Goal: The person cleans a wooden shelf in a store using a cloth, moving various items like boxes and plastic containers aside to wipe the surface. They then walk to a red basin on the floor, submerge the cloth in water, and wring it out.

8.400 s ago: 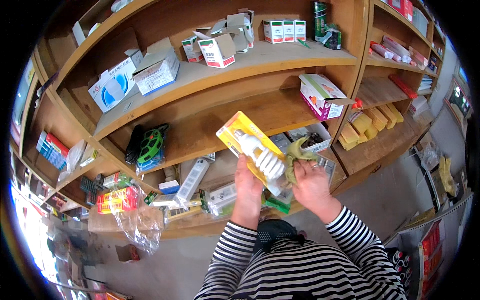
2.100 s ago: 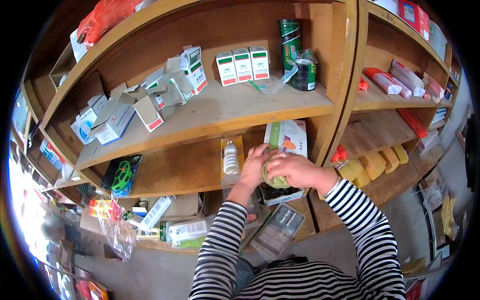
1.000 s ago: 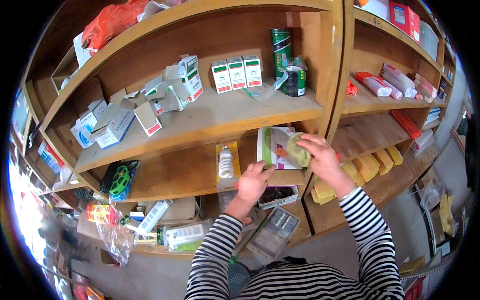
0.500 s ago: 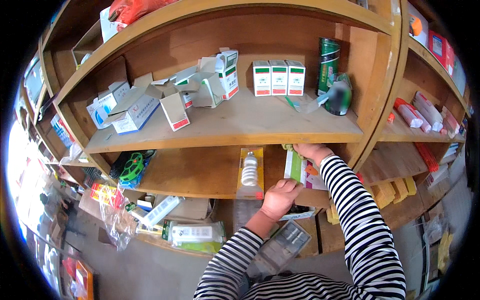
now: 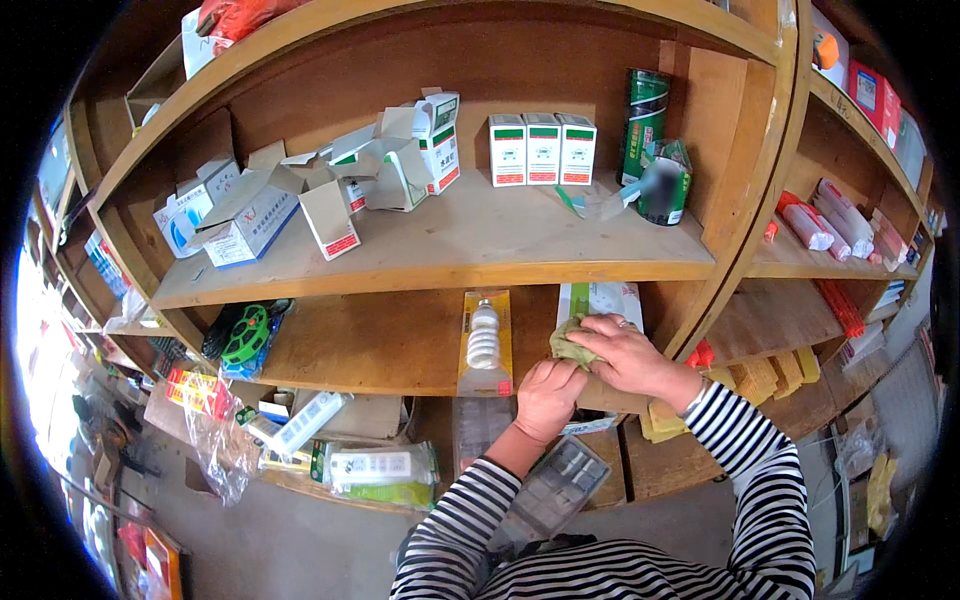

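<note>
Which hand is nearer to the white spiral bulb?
Left. The left hand is below and right of the bulb; the right hand, holding the green cloth, is farther right.

From the middle of my view, I see three white, green and red boxes [image 5: 542, 150] standing side by side on the upper shelf [image 5: 480, 235] toward one o'clock. A tall green cylinder [image 5: 643, 115] stands between one and two. Yellow blocks [image 5: 757, 382] lie between three and four, a packaged white strip [image 5: 372, 467] at seven, a green reel [image 5: 246, 335] near nine, and a red plastic bag [image 5: 240, 20] around eleven.
</note>
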`<action>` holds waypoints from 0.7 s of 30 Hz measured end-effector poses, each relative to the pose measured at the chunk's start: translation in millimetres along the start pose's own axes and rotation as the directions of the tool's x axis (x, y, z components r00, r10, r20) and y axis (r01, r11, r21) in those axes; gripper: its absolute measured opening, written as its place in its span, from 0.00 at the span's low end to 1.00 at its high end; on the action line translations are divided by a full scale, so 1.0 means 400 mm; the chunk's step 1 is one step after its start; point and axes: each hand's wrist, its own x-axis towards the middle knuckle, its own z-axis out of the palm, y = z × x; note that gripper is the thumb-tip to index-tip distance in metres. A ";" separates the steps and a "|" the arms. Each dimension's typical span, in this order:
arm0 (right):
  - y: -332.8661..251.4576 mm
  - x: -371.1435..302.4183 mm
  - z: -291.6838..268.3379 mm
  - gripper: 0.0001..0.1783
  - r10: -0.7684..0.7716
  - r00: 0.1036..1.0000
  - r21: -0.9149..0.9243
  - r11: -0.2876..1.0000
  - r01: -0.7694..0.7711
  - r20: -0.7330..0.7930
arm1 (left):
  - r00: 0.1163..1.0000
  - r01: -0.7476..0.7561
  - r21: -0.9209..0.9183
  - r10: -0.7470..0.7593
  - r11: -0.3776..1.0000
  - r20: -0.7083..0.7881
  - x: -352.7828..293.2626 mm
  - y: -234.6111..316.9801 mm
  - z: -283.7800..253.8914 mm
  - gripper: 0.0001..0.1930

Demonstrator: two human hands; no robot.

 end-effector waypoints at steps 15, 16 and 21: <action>0.204 0.052 0.056 0.19 0.681 0.723 -0.373 0.645 -0.667 -0.115 | 0.990 0.086 -0.011 -0.085 0.996 0.113 0.009 -0.006 0.001 0.08; 0.170 0.047 0.044 0.20 0.687 0.718 -0.431 0.617 -0.659 -0.114 | 0.991 0.089 -0.013 -0.087 0.996 0.104 0.007 -0.006 0.001 0.08; 0.063 0.004 -0.015 0.26 0.535 0.845 -0.377 0.785 -0.491 0.015 | 0.985 0.169 0.026 -0.170 0.985 0.021 -0.007 -0.010 0.016 0.09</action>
